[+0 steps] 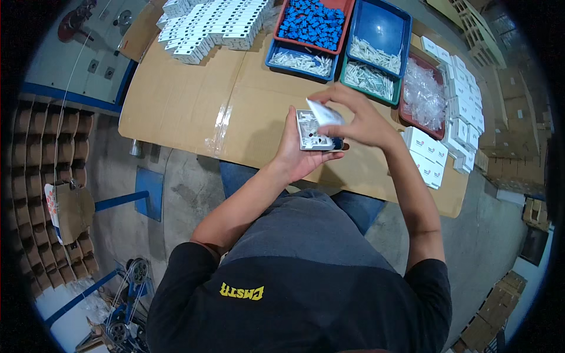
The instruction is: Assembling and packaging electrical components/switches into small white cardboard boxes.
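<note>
My left hand (292, 154), palm up over the near part of the table, holds a small white rectangular housing (311, 136). Its upper side shows moulded recesses and small dark spots. Just above it, my right hand (366, 120) pinches a thin white flat piece (325, 114), tilted over the housing's upper right. Whether that piece is a lid or a folded sheet, and whether it joins the housing, I cannot tell. Something dark blue (338, 143) shows at the housing's lower right corner, close to my left fingertips.
Cardboard covers the table (176, 112). White boxes (220, 26) are stacked far left, and more white boxes (425, 154) stand at the right. Trays at the back hold blue parts (312, 25), white pieces (301, 62) and clear plastic bags (422, 94).
</note>
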`<act>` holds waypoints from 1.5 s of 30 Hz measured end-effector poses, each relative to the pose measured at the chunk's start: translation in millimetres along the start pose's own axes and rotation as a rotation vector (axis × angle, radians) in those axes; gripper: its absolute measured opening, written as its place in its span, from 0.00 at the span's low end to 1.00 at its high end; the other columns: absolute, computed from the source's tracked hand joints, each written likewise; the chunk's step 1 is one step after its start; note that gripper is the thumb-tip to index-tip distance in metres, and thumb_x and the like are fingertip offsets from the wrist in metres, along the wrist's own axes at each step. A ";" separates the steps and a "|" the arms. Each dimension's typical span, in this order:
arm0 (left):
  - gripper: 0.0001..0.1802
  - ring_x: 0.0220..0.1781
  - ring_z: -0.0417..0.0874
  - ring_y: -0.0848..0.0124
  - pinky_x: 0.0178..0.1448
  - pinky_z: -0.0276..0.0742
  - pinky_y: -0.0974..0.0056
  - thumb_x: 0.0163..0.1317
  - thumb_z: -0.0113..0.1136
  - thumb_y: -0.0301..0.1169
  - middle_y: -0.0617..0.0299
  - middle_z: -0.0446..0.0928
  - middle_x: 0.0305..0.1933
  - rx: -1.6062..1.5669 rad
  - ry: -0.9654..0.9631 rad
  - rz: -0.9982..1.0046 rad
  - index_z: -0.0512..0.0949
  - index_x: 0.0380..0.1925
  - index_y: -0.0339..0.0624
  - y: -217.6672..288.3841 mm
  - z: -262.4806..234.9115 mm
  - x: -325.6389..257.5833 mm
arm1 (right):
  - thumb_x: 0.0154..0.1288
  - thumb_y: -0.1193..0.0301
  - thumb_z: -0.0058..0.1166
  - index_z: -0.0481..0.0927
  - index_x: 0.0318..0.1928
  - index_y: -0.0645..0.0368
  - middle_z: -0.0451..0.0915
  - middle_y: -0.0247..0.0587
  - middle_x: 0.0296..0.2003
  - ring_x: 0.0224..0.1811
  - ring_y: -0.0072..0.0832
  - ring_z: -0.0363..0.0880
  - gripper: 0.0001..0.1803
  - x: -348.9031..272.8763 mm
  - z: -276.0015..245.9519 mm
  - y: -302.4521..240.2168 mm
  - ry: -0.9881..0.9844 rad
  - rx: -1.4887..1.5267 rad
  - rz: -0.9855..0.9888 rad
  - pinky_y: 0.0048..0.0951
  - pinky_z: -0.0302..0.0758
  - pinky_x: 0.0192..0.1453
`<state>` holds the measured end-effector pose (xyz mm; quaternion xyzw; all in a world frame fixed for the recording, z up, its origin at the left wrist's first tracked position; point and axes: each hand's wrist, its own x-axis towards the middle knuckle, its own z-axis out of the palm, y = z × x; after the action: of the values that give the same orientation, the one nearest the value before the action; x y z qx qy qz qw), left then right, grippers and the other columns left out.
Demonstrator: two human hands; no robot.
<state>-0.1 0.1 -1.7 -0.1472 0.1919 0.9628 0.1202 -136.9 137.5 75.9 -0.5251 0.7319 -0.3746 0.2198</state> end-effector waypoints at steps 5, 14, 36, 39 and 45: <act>0.52 0.68 0.77 0.39 0.69 0.76 0.36 0.73 0.29 0.73 0.40 0.74 0.68 -0.171 -0.130 -0.125 0.63 0.73 0.35 2.0 11.4 -5.0 | 0.74 0.51 0.61 0.83 0.62 0.55 0.85 0.40 0.53 0.55 0.26 0.80 0.26 28.9 -26.4 19.5 -0.087 0.297 0.236 0.32 0.76 0.62; 0.42 0.68 0.75 0.42 0.74 0.71 0.41 0.80 0.27 0.62 0.34 0.71 0.69 -0.310 -0.114 -0.039 0.60 0.75 0.38 2.5 22.8 -9.5 | 0.71 0.40 0.58 0.87 0.59 0.58 0.89 0.43 0.47 0.50 0.29 0.87 0.34 36.1 -25.2 12.5 -0.231 0.405 0.310 0.30 0.81 0.57; 0.34 0.58 0.81 0.47 0.65 0.78 0.45 0.80 0.38 0.56 0.41 0.78 0.60 -0.295 -0.047 -0.077 0.71 0.66 0.39 4.6 16.9 -4.5 | 0.75 0.47 0.59 0.88 0.57 0.60 0.90 0.41 0.45 0.47 0.22 0.84 0.29 31.2 -7.3 11.3 -0.286 0.252 0.316 0.28 0.80 0.54; 0.33 0.58 0.81 0.48 0.65 0.78 0.45 0.80 0.38 0.56 0.41 0.78 0.59 -0.283 -0.028 -0.081 0.71 0.66 0.39 6.1 14.5 -3.6 | 0.75 0.48 0.59 0.88 0.56 0.61 0.90 0.39 0.42 0.47 0.21 0.84 0.28 31.2 -2.8 15.5 -0.245 0.255 0.244 0.28 0.80 0.53; 0.32 0.58 0.81 0.49 0.65 0.79 0.45 0.81 0.36 0.55 0.43 0.79 0.59 -0.280 -0.059 -0.094 0.72 0.65 0.40 8.4 9.7 -0.1 | 0.76 0.50 0.59 0.88 0.54 0.62 0.89 0.37 0.37 0.42 0.19 0.82 0.27 30.2 -2.8 13.0 -0.251 0.258 0.301 0.27 0.80 0.49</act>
<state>-4.7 -3.5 9.7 -0.1428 0.0451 0.9775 0.1488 -157.3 112.4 69.7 -0.4200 0.7150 -0.3596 0.4277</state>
